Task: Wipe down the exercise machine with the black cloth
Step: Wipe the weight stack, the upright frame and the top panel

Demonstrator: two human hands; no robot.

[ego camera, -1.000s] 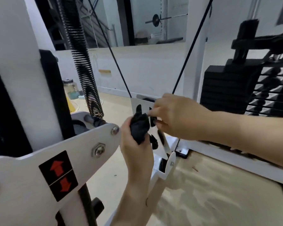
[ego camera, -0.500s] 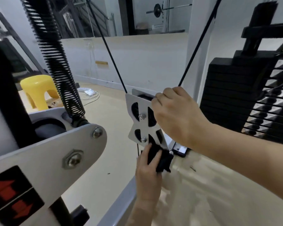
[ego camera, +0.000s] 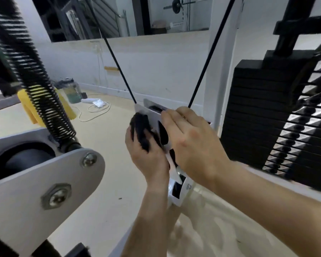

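While right hand [ego camera: 191, 143] is gripping pulley bracket [ego camera: 154, 115], your left hand [ego camera: 146, 158] is pressing clutched black cloth [ego camera: 142, 128] on its left face; be rubbing firmly.

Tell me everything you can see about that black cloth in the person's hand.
The black cloth is soft-looking dark fabric bunched into a wad, no pattern visible. The left hand grips it from below and presses it against the left face of the white metal pulley plate, near its upper edge. The right hand holds the plate's other side. Blur hides its weave.
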